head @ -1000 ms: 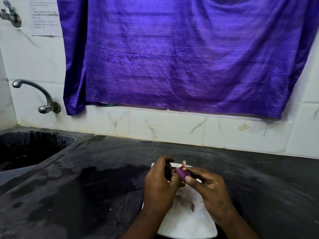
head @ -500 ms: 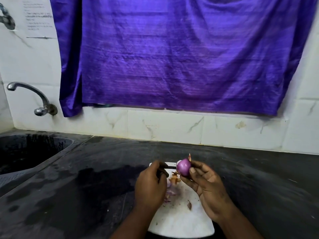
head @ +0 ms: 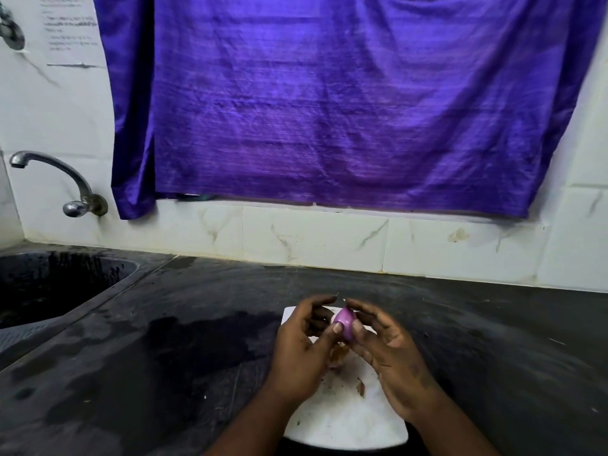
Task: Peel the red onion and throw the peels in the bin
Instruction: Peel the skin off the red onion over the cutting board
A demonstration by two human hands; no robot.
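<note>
- Head view looks down on a sink [head: 130, 269] sunk into the left end of the surface [head: 493, 340]. Its basin is dark and streaked, and I cannot tell what it holds.
- A metal tap [head: 67, 179] comes out of the wall and curves over the sink.
- A white cutting board [head: 345, 422] lies on the surface at the near edge, under both hands.
- Loose peels [head: 339, 355] lie in a small heap on the board, with a brown scrap [head: 361, 388] and small crumbs just beside them.
- The red onion [head: 343, 320] is held up above the far end of the board; its skin looks smooth and pink-purple.
- The left hand [head: 301, 353] grips the onion from the left, thumb on its front and fingers curled behind.
- The right hand [head: 391, 360] pinches it from the right, thumb on the front and fingers arched over the top.
- The surface is dark stone, with a darker wet-looking patch [head: 204, 337] left of the board.
- White marbled tiles [head: 312, 238] back the surface.
- A purple cloth [head: 345, 103] hangs over the wall above them.
- A printed paper [head: 70, 28], too blurred to read, is stuck at the upper left.
</note>
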